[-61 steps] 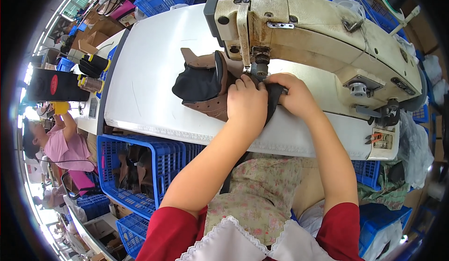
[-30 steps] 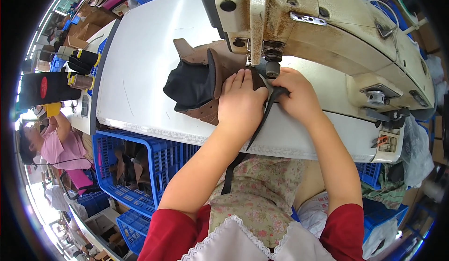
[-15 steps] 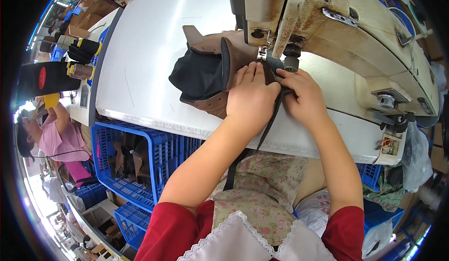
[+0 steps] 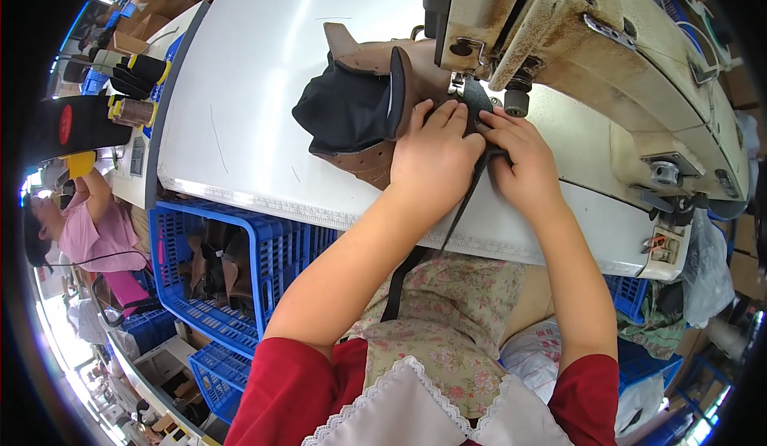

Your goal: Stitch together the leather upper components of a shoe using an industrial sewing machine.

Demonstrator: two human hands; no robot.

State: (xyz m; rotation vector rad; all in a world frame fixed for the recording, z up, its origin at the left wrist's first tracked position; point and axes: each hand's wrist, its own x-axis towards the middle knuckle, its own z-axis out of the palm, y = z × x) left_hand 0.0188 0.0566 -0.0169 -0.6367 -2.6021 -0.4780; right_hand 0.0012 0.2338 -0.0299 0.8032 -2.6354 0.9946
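Note:
A brown leather shoe upper with a black fabric lining lies on its side on the white table of a sewing machine. One edge of it reaches the metal presser foot. My left hand presses down on the upper just in front of the foot, fingers together and bent. Close beside it, my right hand pinches a black strip at the work's edge; the strip's tail hangs over the table's front edge. The fingertips partly hide the seam area.
Blue plastic crates stand below the table at the left, the upper one holding brown and dark pieces. Thread spools stand beyond the table's left end. A person in pink sits farther left. Clear plastic bags hang at the right.
The machine head sits a little farther right in view. The upper has shifted slightly and turned under my left hand. Both hands remain close to the presser foot.

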